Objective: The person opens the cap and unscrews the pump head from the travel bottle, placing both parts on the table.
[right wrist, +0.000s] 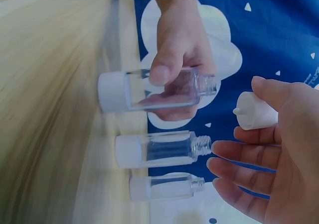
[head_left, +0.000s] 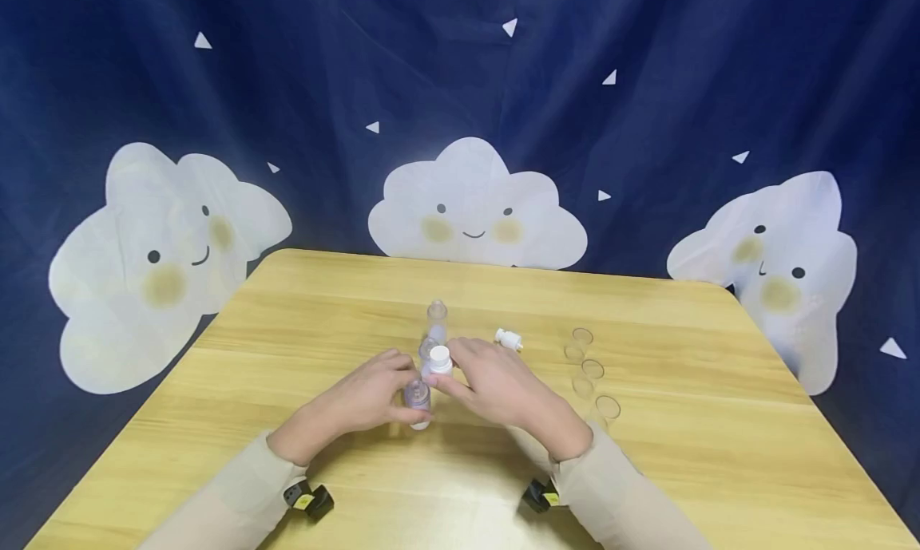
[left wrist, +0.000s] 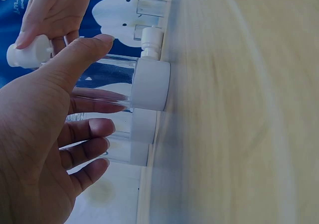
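My left hand (head_left: 366, 397) holds a clear pump bottle (right wrist: 167, 90) around its body, thumb on one side and fingers on the other. The bottle stands upright on its white base (left wrist: 150, 84), its threaded neck bare. My right hand (head_left: 506, 386) pinches a white pump top (right wrist: 255, 110) between thumb and index finger, a little above that neck and apart from it; the other fingers are spread. Behind the held bottle stand a second clear bottle (right wrist: 169, 148) and a third (right wrist: 172, 187), both with white bases and bare necks.
Another white pump top (head_left: 509, 340) lies on the wooden table (head_left: 287, 326), beyond my right hand. Several clear caps (head_left: 607, 407) stand in a row to the right. A dark blue curtain (head_left: 460, 71) with white clouds hangs behind the table's far edge.
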{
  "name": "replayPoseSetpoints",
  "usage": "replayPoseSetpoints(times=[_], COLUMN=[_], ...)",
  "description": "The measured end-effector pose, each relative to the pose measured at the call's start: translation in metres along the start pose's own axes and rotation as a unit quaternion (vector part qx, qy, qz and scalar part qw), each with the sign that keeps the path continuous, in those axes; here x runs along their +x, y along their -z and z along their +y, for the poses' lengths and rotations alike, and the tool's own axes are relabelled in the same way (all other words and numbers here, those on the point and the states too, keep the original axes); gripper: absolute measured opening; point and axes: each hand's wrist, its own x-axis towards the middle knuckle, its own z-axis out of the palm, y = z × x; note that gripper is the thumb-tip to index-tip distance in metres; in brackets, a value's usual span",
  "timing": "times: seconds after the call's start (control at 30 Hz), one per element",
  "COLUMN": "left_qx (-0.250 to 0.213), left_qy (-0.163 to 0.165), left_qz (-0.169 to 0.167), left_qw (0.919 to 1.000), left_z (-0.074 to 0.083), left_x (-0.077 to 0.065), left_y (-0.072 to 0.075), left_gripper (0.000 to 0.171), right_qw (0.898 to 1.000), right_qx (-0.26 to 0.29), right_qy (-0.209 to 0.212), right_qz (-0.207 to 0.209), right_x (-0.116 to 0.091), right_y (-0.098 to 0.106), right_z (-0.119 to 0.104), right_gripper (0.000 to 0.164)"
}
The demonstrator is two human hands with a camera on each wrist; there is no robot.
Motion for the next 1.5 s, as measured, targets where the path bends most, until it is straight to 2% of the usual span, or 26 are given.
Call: replayPoseSetpoints(times=[0.23, 0.57, 1.1, 1.5], left_qx=[0.013, 0.019, 0.020, 0.020], left_qy=[-0.007, -0.004, -0.004, -0.007], left_qz=[0.000, -0.007, -0.005, -0.007], left_qw=[0.9999, 0.9998, 0.9998, 0.9997], left_z=[0.000, -0.001, -0.001, 0.000], left_x=[0.001, -0.003, -0.002, -0.001], left_y=[-0.001, 0.004, 0.002, 0.000], left_gripper=[0.041, 0.047, 0.041, 0.039], right_qw=[1.000, 0.999, 0.997, 0.996], right_qx=[-0.024, -0.038, -0.082, -0.087], right_qy=[-0.014, -0.004, -0.006, -0.002], right_qz=[0.005, 0.016, 0.003, -0.008], right_x=[-0.011, -0.025, -0.047, -0.062], right_y=[0.000, 0.003, 0.009, 0.005], right_z=[0.007, 0.018, 0.032, 0.044], right_gripper=[0.035, 0.035, 0.039, 0.034])
